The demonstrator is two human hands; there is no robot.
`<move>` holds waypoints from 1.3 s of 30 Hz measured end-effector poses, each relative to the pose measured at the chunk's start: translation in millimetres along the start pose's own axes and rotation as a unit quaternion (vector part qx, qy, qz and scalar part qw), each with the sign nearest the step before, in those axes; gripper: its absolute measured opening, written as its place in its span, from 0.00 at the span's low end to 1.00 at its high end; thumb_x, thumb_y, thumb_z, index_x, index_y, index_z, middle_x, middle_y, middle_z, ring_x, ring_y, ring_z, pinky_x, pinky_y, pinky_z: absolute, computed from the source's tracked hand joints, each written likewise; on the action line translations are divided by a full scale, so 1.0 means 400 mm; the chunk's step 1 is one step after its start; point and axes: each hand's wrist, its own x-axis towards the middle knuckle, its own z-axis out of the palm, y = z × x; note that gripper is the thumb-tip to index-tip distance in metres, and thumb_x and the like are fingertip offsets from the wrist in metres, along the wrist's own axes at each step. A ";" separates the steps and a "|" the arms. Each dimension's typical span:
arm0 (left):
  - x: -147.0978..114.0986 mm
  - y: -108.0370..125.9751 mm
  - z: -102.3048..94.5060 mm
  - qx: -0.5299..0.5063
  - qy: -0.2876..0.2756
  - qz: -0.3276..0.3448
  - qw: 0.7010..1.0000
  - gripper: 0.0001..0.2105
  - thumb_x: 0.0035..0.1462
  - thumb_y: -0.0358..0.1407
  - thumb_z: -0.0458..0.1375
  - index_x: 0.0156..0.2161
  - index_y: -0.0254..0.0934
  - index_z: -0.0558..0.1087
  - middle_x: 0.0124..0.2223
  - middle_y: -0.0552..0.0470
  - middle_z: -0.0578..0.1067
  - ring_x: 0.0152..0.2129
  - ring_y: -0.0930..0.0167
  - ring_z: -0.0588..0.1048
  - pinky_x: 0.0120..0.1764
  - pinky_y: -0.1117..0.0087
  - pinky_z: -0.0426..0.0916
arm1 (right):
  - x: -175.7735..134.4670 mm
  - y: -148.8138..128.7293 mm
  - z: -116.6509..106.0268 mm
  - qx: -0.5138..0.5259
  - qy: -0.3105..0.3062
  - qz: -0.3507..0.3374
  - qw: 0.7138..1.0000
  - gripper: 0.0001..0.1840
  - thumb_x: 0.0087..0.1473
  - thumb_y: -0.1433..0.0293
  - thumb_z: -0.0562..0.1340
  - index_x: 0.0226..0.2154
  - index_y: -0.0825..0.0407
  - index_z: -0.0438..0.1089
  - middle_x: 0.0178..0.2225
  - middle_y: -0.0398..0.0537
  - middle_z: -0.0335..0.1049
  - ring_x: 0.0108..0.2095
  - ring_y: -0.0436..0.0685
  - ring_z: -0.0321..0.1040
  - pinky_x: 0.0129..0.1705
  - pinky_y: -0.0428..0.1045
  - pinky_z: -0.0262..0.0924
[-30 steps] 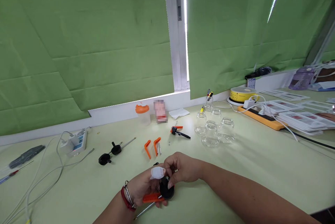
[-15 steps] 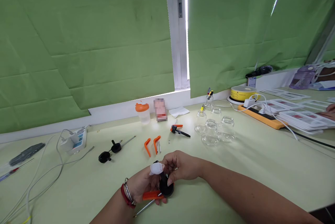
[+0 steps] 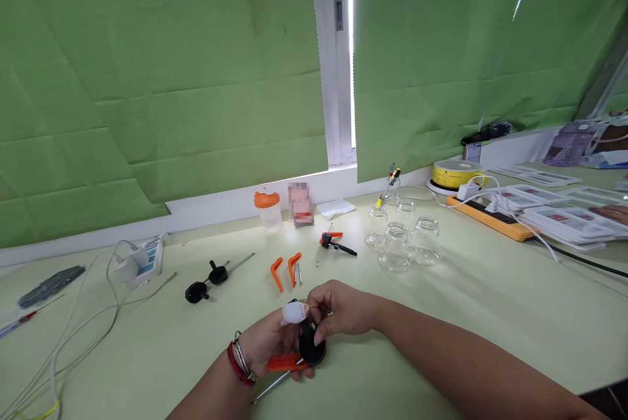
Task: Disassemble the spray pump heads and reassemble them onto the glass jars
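Low in the centre, my left hand (image 3: 271, 344) is closed around a black round plastic part (image 3: 314, 350) with an orange lever (image 3: 287, 363). Its thumb wears a white wrap (image 3: 294, 313). My right hand (image 3: 346, 307) pinches at the top of the same black part, thumb pressed on it; whatever small piece lies under the fingertips is hidden. A metal rod (image 3: 271, 387) sticks out below my left hand; I cannot tell whether it is fixed to the part. Beyond my hands lie two orange levers (image 3: 276, 274), two screws (image 3: 297, 274) and a tiny metal piece (image 3: 317, 264).
At left are two black parts with rods (image 3: 218, 273), a power strip (image 3: 152, 263) and loose cables. An orange-lidded cup (image 3: 267, 214) stands by the wall. Glass jars (image 3: 395, 253) and a black-and-orange assembly (image 3: 336, 243) sit right of centre. A co-worker's hand (image 3: 613, 212) is near stacked cards (image 3: 564, 218).
My hands keep nearly the same grip on the black part. At the right edge, the co-worker's hand has shifted slightly.
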 end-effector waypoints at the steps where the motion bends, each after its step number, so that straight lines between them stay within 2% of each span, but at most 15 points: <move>1: 0.001 0.000 -0.001 0.002 0.001 -0.003 1.000 0.23 0.45 0.54 0.55 0.35 0.33 0.70 0.28 0.45 0.74 0.19 0.67 0.74 0.18 0.75 0.61 | 0.000 0.000 -0.001 -0.001 0.000 0.003 1.000 0.22 0.30 0.64 0.75 0.25 0.55 0.66 0.26 0.39 0.65 0.28 0.47 0.61 0.32 0.44 0.58; 7: 0.000 0.004 0.003 0.007 0.019 -0.011 1.000 0.26 0.40 0.56 0.58 0.35 0.35 0.68 0.29 0.46 0.75 0.20 0.67 0.75 0.18 0.74 0.63 | -0.002 -0.001 0.000 0.007 0.002 0.021 1.000 0.24 0.28 0.64 0.75 0.28 0.54 0.66 0.25 0.38 0.65 0.27 0.47 0.61 0.31 0.45 0.58; 18: 0.001 0.000 -0.006 -0.012 0.001 0.000 1.000 0.24 0.40 0.53 0.60 0.36 0.36 0.66 0.32 0.45 0.75 0.21 0.66 0.75 0.19 0.72 0.64 | -0.003 0.002 0.002 0.042 -0.007 0.022 0.999 0.21 0.30 0.67 0.75 0.28 0.55 0.68 0.26 0.39 0.66 0.27 0.47 0.61 0.32 0.45 0.59; 25: -0.005 0.001 -0.007 -0.015 -0.045 0.025 0.999 0.25 0.44 0.55 0.58 0.38 0.35 0.67 0.32 0.46 0.75 0.22 0.67 0.76 0.18 0.76 0.61 | -0.003 -0.007 0.008 0.050 0.007 0.033 0.998 0.23 0.28 0.65 0.75 0.28 0.56 0.68 0.27 0.40 0.67 0.28 0.48 0.63 0.34 0.47 0.60; 30: -0.009 0.003 -0.003 -0.013 -0.036 0.022 0.999 0.26 0.44 0.57 0.56 0.37 0.35 0.69 0.32 0.46 0.75 0.22 0.66 0.76 0.21 0.72 0.65 | -0.002 -0.009 0.012 0.050 0.023 0.032 0.998 0.22 0.28 0.66 0.75 0.27 0.56 0.69 0.26 0.40 0.67 0.27 0.47 0.63 0.32 0.46 0.59; 33: -0.008 0.003 -0.004 -0.009 -0.050 0.028 0.998 0.25 0.44 0.56 0.56 0.35 0.34 0.70 0.30 0.45 0.75 0.23 0.66 0.76 0.24 0.70 0.67 | -0.002 -0.012 0.018 0.061 0.029 0.032 0.997 0.23 0.27 0.66 0.75 0.27 0.56 0.68 0.28 0.41 0.68 0.28 0.47 0.64 0.32 0.45 0.59; 37: -0.012 0.011 -0.010 -0.025 -0.079 0.025 0.996 0.28 0.44 0.58 0.55 0.38 0.33 0.69 0.34 0.42 0.76 0.25 0.65 0.76 0.24 0.70 0.67 | -0.002 -0.017 0.019 0.064 0.035 0.027 0.997 0.22 0.30 0.66 0.74 0.28 0.56 0.68 0.28 0.40 0.67 0.28 0.47 0.63 0.32 0.45 0.59; 39: -0.019 0.022 -0.014 -0.035 -0.097 0.034 0.994 0.30 0.44 0.60 0.54 0.42 0.34 0.68 0.37 0.41 0.76 0.27 0.63 0.76 0.26 0.68 0.67 | -0.001 -0.020 0.011 0.064 0.056 0.021 0.996 0.20 0.35 0.65 0.73 0.30 0.55 0.67 0.26 0.40 0.67 0.27 0.47 0.63 0.31 0.45 0.58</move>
